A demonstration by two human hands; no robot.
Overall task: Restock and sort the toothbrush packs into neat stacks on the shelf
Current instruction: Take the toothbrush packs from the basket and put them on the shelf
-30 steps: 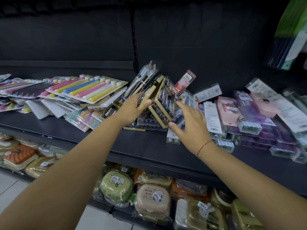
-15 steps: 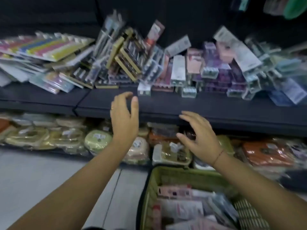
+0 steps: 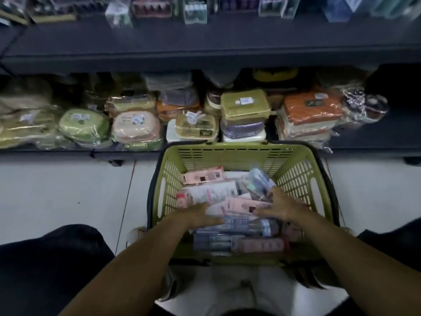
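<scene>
A green plastic basket [image 3: 237,148] stands on the floor in front of me, filled with toothbrush packs [image 3: 211,192] in pink, white and blue wrapping, lying crosswise. Both my hands are inside it. My left hand [image 3: 200,215] lies flat on the packs with its fingers stretched to the right. My right hand [image 3: 279,205] rests spread over the packs at the right side, thumb pointing left toward a pink pack [image 3: 243,205]. Neither hand plainly grips a pack. More toothbrush packs [image 3: 196,10] show blurred on the dark shelf [image 3: 205,58] at the top edge.
Below that shelf, a lower shelf holds wrapped plastic boxes [image 3: 136,126] in green, peach, yellow and orange, right behind the basket. White tiled floor [image 3: 68,190] lies left and right of the basket. My dark-clothed knees flank the view's bottom.
My view has dropped from the shelf to the basket. Both hands left the shelf's pile and came down empty into the basket, onto the packs.
</scene>
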